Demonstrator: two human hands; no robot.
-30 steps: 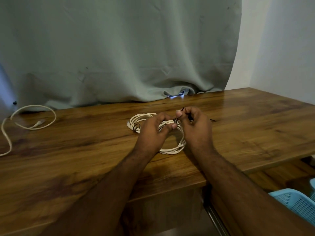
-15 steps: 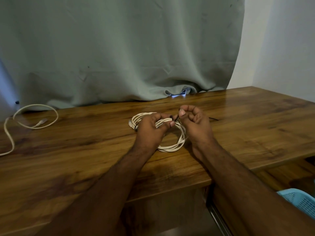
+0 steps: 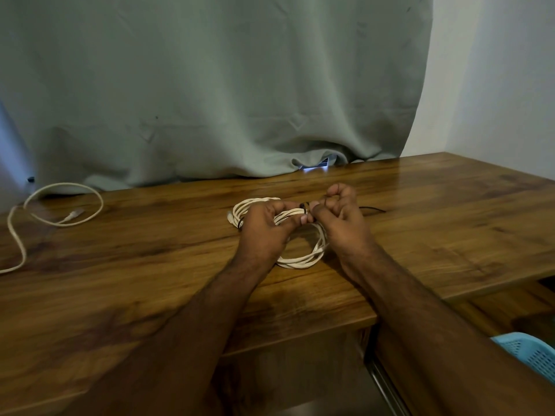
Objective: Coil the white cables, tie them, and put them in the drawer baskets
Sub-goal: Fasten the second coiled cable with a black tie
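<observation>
A coiled white cable (image 3: pixel 300 261) lies on the wooden table (image 3: pixel 150 265) in the middle of the view. My left hand (image 3: pixel 264 228) grips the far side of the coil, thumb and fingers around the strands. My right hand (image 3: pixel 339 217) pinches a thin black tie (image 3: pixel 304 205) wrapped around the strands beside my left fingertips. Another black tie (image 3: pixel 240 224) circles the coil's left side. A second white cable (image 3: pixel 60 211) lies loose at the table's far left, with its plug inside the loop.
A grey-green curtain (image 3: pixel 210 100) hangs along the table's back edge. A thin black strand (image 3: pixel 372 209) lies on the table right of my right hand. A light blue basket (image 3: pixel 531 352) shows at the lower right, in the open drawer below the table's edge.
My right hand has curled tighter and moved in against my left fingertips at the tie. The coil stays in place on the table.
</observation>
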